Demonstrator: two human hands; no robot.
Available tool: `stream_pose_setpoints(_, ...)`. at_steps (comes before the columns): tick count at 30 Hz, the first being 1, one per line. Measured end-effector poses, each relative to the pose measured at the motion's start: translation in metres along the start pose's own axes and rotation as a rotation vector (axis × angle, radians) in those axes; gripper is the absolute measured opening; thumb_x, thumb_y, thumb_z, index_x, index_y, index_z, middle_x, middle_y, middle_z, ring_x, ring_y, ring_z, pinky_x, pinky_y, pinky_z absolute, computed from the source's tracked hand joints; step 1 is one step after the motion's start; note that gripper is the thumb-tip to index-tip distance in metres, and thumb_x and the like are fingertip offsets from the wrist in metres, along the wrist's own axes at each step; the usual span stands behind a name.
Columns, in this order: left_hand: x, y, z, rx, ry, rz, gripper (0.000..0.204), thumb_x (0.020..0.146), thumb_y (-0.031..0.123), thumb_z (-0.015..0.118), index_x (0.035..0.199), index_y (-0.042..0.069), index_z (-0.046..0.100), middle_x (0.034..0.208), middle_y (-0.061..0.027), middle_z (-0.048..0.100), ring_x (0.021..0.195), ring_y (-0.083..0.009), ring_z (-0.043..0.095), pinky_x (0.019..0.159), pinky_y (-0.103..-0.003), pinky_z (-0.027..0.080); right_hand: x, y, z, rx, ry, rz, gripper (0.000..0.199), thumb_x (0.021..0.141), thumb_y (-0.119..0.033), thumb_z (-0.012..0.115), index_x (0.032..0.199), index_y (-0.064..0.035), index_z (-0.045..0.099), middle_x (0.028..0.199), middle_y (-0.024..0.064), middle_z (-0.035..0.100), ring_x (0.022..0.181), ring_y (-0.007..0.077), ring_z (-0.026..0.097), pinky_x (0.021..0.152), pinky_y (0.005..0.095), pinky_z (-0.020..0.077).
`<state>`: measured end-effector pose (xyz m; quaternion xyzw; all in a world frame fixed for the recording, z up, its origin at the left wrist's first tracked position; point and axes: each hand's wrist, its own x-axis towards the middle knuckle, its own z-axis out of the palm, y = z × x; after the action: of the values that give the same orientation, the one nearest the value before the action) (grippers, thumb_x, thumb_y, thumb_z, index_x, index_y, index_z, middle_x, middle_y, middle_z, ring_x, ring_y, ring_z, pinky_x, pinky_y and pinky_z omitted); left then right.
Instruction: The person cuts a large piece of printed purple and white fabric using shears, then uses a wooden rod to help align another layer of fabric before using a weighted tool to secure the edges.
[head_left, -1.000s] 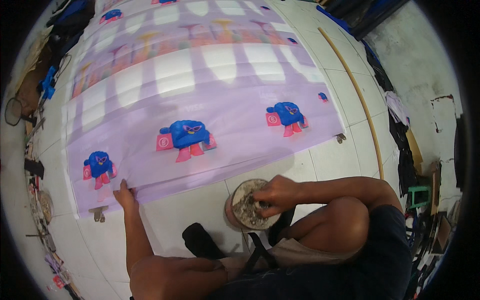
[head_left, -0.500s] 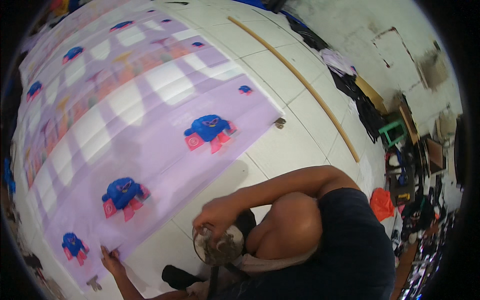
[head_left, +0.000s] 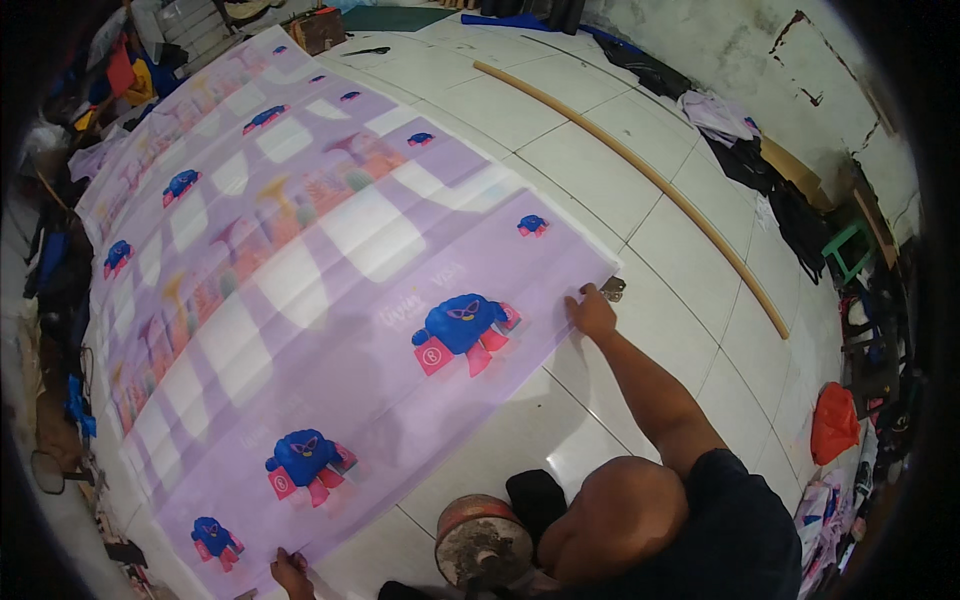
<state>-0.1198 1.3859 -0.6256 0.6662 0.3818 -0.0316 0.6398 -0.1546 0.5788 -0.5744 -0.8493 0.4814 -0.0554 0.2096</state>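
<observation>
A large lilac printed sheet (head_left: 470, 410), with blue and pink figures on it, lies spread over the floor. My left hand (head_left: 291, 574) is at its near edge, close to the left corner, fingers curled on the edge; part of the hand is cut off by the picture's lower border. At the right corner, my right hand (head_left: 592, 314) has its fingers bent over the sheet's edge. Beside those fingers sits a metal clip (head_left: 613, 289). A round weight-like thing (head_left: 482, 545) with a grey top, a knob and a reddish rim stands by my bare bent knee (head_left: 635, 515).
A long tan pole (head_left: 640, 170) lies on the white floor tiles right of the sheet. Dark cloth (head_left: 800, 230) runs along the wall, with a green stool (head_left: 848, 250) and a red bag (head_left: 835, 423) nearby. Mixed clutter (head_left: 130, 75) lines the left side.
My right hand has left the round weight-like thing and reached out to the sheet's right corner by the clip. My left hand stays by the near left edge. The view has shifted.
</observation>
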Motion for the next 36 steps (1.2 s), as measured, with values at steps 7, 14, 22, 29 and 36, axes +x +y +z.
stream_pose_setpoints(7,-0.01,0.009,-0.003,-0.02,-0.047,-0.029,0.022,0.098,0.024,0.052,0.08,0.01,0.046,0.058,-0.0034,0.047,0.046,-0.0144,0.048,0.04,-0.025,0.036,0.014,0.004,-0.008,-0.063,0.003,0.126,0.057,0.086,-0.044,0.064,0.125,-0.0053,0.05,0.113,0.0178,0.066,0.106,0.0341,0.064,0.089,0.0465,0.0497)
stream_pose_setpoints(14,-0.014,0.012,-0.002,-0.036,0.009,-0.074,0.027,0.096,0.025,0.057,0.078,0.009,0.044,0.061,-0.0043,0.049,0.05,-0.0151,0.051,0.041,-0.026,0.041,0.02,0.0,-0.016,-0.112,-0.032,0.18,0.058,0.086,-0.045,0.063,0.127,-0.0061,0.049,0.116,0.0173,0.065,0.106,0.0333,0.064,0.088,0.0466,0.0497)
stream_pose_setpoints(22,-0.015,0.012,0.002,-0.034,0.028,-0.064,0.027,0.098,0.025,0.053,0.078,0.008,0.046,0.06,-0.004,0.05,0.05,-0.0154,0.049,0.043,-0.027,0.039,0.02,0.013,-0.016,-0.205,-0.001,0.082,0.053,0.085,-0.042,0.064,0.129,-0.0116,0.059,0.12,0.0156,0.064,0.109,0.0325,0.063,0.091,0.0444,0.0503)
stream_pose_setpoints(29,-0.009,0.008,0.005,-0.017,-0.036,-0.048,0.028,0.1,0.029,0.047,0.082,0.009,0.053,0.064,-0.0025,0.052,0.052,-0.0139,0.051,0.047,-0.023,0.042,0.035,0.022,-0.012,-0.282,0.003,-0.049,0.033,0.089,-0.037,0.059,0.101,-0.0083,0.07,0.112,0.0167,0.065,0.104,0.0348,0.063,0.087,0.0461,0.0515)
stream_pose_setpoints(36,0.006,0.024,-0.003,-0.135,-0.069,-0.015,0.028,0.101,0.027,0.045,0.091,0.005,0.058,0.071,-0.003,0.059,0.056,-0.012,0.052,0.049,-0.024,0.041,0.055,-0.016,-0.022,-0.2,0.008,-0.108,0.032,0.094,-0.032,0.053,0.108,-0.0037,0.055,0.103,0.0246,0.067,0.094,0.0403,0.066,0.08,0.0498,0.0517)
